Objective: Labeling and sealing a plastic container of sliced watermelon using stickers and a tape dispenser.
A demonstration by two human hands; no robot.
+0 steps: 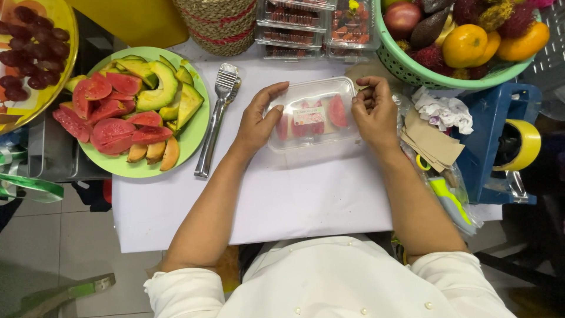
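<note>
White sleeves nearest, forearms reaching over the worktop (176,218). Both hands clasping a clear lidded box (313,115) of pink fruit slices: left hand (257,122) curled round its left end, right hand (375,112) pinching the right edge. Long axis lying crosswise between them. Beyond, tongs (216,118), green plate (197,138), green basket (412,70).

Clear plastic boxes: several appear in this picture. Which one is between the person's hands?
The closed clear box of pink fruit slices on the white table, with the left hand and right hand at its sides. The others are stacked by the green basket.
</note>
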